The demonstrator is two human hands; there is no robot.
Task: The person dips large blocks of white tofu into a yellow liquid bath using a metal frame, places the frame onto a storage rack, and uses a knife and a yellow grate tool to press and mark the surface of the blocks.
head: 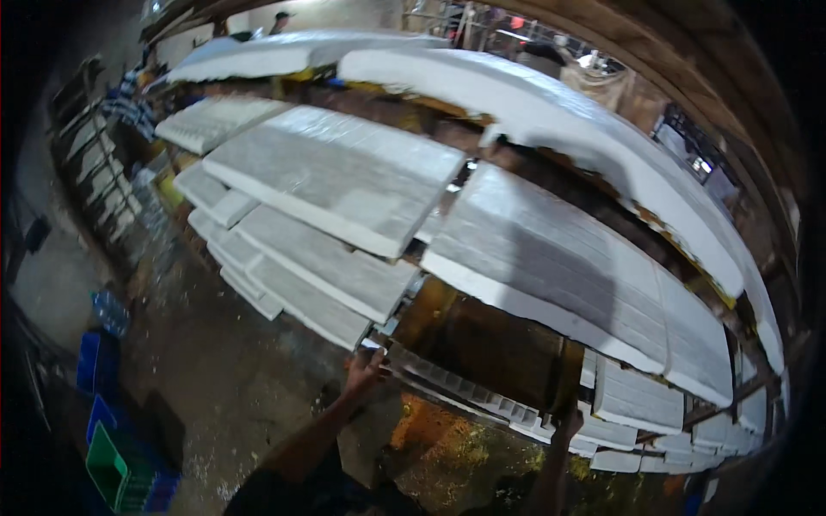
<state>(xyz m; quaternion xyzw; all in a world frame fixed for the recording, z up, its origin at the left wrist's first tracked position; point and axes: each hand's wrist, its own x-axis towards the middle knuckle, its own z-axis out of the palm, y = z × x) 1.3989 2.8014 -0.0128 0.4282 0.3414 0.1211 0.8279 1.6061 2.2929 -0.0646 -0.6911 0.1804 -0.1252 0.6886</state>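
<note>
A wide, dark brown tray or panel (484,345) with a wet-looking surface lies between my hands, below a large white slab (548,277). My left hand (366,371) has its fingers curled at the near left corner of this brown piece, beside a small bright edge. At its near right corner is my right hand (569,422), with the fingers partly hidden in shadow. Along the near side, just under the brown piece, runs a pale strip divided into small cells (464,385). Thick white slabs rest in stacked layers on both sides.
More white slabs (335,174) lie on a tiered rack, with long white-covered rows (464,71) behind. Blue (97,364) and green containers (106,467) and a clear plastic bottle (111,314) stand at the left. The floor (239,387) looks wet. A person (281,22) is far back.
</note>
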